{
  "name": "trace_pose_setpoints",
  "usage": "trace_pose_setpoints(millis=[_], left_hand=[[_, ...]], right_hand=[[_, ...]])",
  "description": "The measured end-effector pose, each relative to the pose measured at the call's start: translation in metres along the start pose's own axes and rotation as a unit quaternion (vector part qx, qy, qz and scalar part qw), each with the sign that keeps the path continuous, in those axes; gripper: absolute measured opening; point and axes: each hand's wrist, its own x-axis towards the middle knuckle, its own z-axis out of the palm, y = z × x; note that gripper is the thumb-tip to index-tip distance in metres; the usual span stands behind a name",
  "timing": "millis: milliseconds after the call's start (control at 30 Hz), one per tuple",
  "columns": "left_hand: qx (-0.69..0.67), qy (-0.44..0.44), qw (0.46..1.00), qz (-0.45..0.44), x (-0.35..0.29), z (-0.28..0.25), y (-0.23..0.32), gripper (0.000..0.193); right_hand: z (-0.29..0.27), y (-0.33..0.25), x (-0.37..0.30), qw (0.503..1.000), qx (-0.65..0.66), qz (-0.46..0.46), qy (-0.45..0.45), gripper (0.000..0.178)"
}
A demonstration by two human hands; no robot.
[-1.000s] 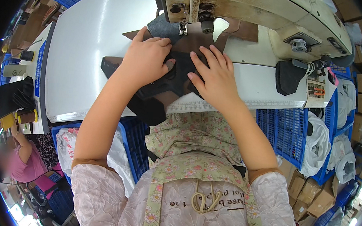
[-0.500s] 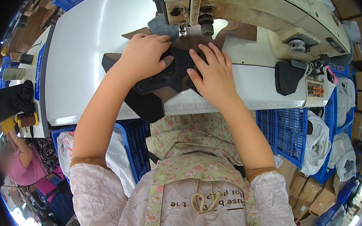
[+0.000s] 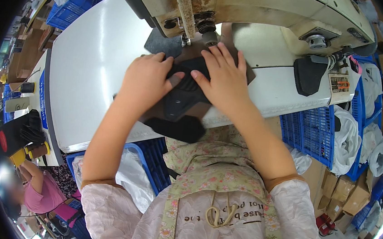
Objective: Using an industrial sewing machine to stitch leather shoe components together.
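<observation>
A dark brown and black stitched piece (image 3: 186, 96), shaped like a flat shoe upper with several flaps, lies under the sewing machine (image 3: 251, 11). Its front black flap hangs past the table edge. My left hand (image 3: 147, 77) rests on its left side, fingers bent downward and thumb apart on the material. On the right, my right hand (image 3: 224, 79) lies with fingers spread, their tips close to the machine's roller (image 3: 210, 38). Near the metal presser foot (image 3: 185, 40) sits a grey-blue flap (image 3: 162, 43). The needle point is too small to make out.
The white table (image 3: 81, 78) curves around the machine. A black padded piece (image 3: 306, 76) stands by its right end. Blue crates (image 3: 308, 136) with white bags are below right; another blue crate (image 3: 151, 166) is below left. A person in pink (image 3: 46, 191) sits at far left.
The dark piece has turned and shifted under the machine, its black front flap swinging right. My hands have moved closer together with it. The whole view has also shifted slightly.
</observation>
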Motion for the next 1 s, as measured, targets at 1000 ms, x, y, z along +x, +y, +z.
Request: trace_pose_setpoints(millis=[1000], left_hand=[[-0.250, -0.075, 0.962, 0.078, -0.006, -0.019, -0.028, 0.059]], right_hand=[[-0.024, -0.014, 0.017, 0.986, 0.139, -0.088, -0.032, 0.080]])
